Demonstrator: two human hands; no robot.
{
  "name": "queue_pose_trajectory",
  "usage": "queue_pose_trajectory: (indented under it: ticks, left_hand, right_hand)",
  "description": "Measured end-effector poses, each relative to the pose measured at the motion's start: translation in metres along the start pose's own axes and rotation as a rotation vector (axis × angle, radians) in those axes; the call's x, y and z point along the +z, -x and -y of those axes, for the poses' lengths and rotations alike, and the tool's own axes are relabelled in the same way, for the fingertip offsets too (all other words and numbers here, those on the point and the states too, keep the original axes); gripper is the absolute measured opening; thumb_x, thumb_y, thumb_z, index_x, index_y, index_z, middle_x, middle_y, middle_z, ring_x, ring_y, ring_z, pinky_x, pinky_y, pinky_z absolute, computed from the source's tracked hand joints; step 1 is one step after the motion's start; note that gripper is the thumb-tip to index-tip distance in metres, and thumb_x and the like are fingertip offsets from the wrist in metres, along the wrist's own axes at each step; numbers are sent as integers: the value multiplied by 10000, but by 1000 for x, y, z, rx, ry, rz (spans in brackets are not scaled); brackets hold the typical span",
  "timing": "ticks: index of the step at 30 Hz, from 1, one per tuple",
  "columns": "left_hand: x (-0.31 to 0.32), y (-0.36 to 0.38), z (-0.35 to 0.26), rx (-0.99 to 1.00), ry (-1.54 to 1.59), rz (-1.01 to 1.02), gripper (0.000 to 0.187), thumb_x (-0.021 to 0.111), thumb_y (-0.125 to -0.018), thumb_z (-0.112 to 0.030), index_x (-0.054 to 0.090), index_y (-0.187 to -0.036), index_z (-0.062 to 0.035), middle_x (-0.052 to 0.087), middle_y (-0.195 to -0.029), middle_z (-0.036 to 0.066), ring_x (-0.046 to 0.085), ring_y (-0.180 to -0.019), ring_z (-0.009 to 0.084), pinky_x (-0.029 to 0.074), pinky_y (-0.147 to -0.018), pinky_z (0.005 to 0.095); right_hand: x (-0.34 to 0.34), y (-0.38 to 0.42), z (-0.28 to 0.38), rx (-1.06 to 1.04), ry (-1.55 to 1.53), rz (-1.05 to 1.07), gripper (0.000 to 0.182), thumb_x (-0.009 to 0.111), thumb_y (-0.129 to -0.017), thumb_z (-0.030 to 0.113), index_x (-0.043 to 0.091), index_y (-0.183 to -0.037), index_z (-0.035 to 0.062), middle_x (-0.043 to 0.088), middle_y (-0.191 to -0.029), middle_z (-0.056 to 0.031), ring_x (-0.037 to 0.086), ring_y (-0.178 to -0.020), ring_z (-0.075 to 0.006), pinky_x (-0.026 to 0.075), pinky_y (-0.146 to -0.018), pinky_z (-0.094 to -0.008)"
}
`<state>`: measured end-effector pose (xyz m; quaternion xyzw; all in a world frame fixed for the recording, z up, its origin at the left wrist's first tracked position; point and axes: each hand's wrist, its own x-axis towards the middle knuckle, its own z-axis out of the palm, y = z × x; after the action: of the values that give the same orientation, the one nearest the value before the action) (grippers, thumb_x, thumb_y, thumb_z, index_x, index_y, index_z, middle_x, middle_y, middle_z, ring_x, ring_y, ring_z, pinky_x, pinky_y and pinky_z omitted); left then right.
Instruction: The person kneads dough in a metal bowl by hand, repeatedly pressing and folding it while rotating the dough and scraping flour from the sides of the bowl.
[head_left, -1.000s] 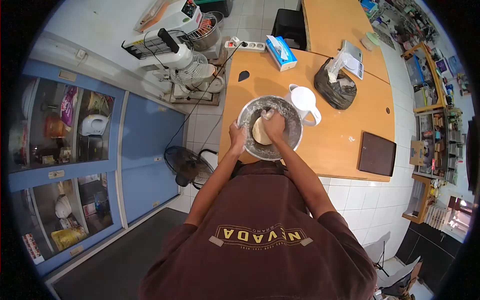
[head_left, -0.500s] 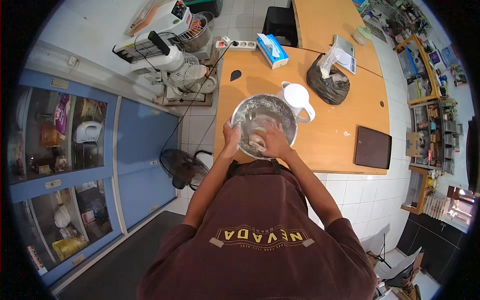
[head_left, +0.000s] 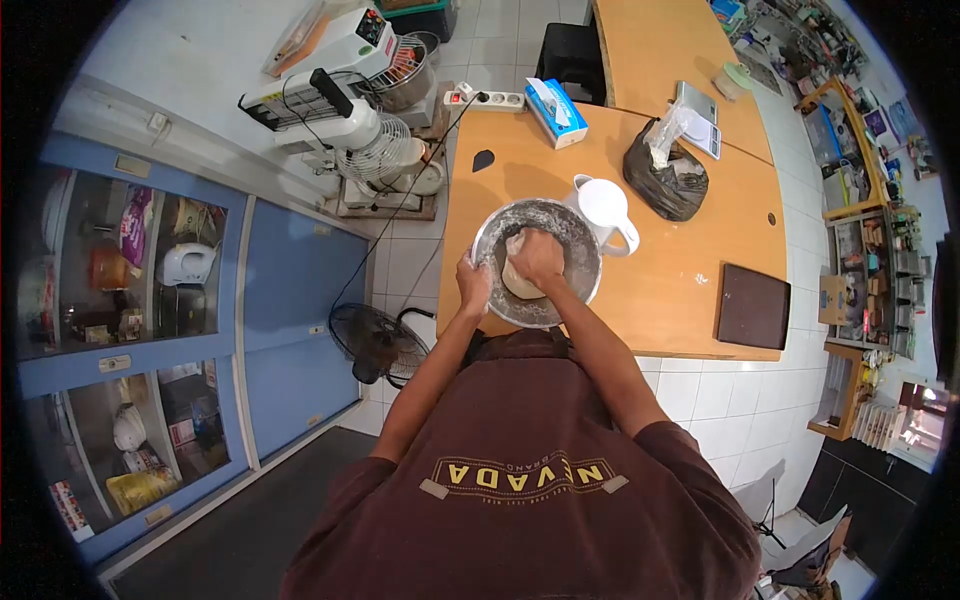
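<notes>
A round metal mixing bowl [head_left: 580, 235], its inner wall dusted with flour, stands at the table's near edge. My left hand [head_left: 475, 284] grips the bowl's left rim, fingers closed on it. Down inside the bowl, my right hand [head_left: 538, 258] is closed and pressed into a pale lump of dough [head_left: 519, 284]. Parts of the dough and the right fingertips are hidden under that hand. A white pitcher [head_left: 602, 212] stands close against the bowl's far right side.
On the wooden table [head_left: 660, 300] are a tissue pack [head_left: 556, 112], a black plastic bag [head_left: 665, 185], a kitchen scale [head_left: 703, 133] and a dark tray [head_left: 753, 305]. A power strip [head_left: 485, 100] lies at the far left corner. A black fan [head_left: 375, 345] stands left of the table.
My right hand has gone from spread fingers to a closed hand pushing on the dough. The dough now shows as a larger lump. The left hand stays on the rim; the view has shifted slightly.
</notes>
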<state>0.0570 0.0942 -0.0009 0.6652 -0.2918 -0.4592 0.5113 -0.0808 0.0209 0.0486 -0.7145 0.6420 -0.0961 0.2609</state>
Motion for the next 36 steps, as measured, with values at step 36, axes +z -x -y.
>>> queue_pose_trajectory:
  ticks: [36]
  left_hand:
    - [-9, -2, 7, 57, 179, 104, 388, 500, -950, 34, 576, -1331, 41, 685, -1129, 87, 649, -994, 175, 525, -882, 316]
  right_hand:
    - [9, 16, 7, -134, 57, -9, 436, 634, -917, 378, 694, -1132, 3, 724, -1049, -267, 721, -910, -442, 585, -824, -519]
